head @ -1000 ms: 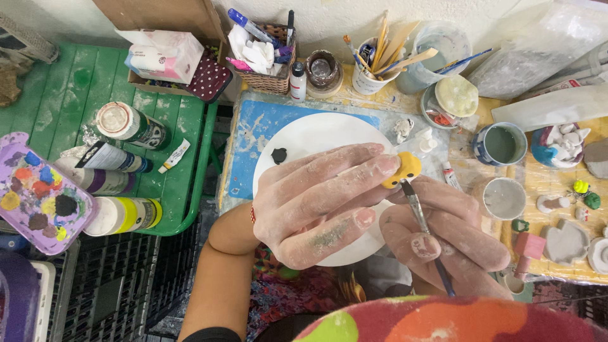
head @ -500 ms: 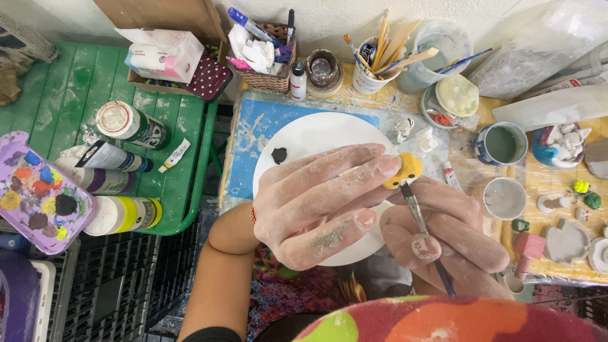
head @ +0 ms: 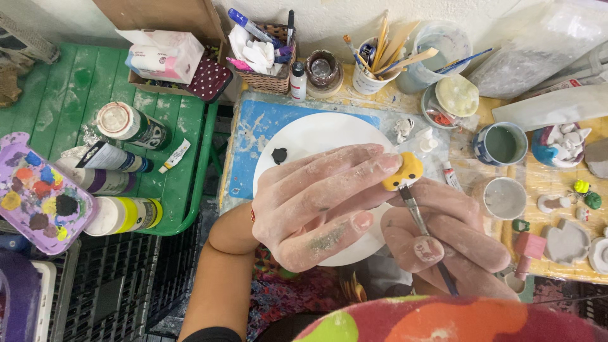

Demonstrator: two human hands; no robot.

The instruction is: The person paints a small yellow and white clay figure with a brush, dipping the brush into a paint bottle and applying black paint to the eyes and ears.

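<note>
My left hand (head: 316,202) reaches across a round white plate (head: 316,136) and pinches a small yellow clay figure (head: 403,172) between its fingertips. My right hand (head: 449,234) sits just below and right of it, holding a thin paintbrush (head: 425,231) whose tip touches the figure's underside. Both hands are dusted with dried clay. A black paint blob (head: 279,155) lies on the plate's left part.
A purple paint palette (head: 35,193) and several paint bottles (head: 123,214) lie on the green tray at left. Behind the plate stand a basket of tissues and pens (head: 266,47), a brush cup (head: 373,69) and water cups (head: 501,144). Small clay pieces (head: 567,240) lie at right.
</note>
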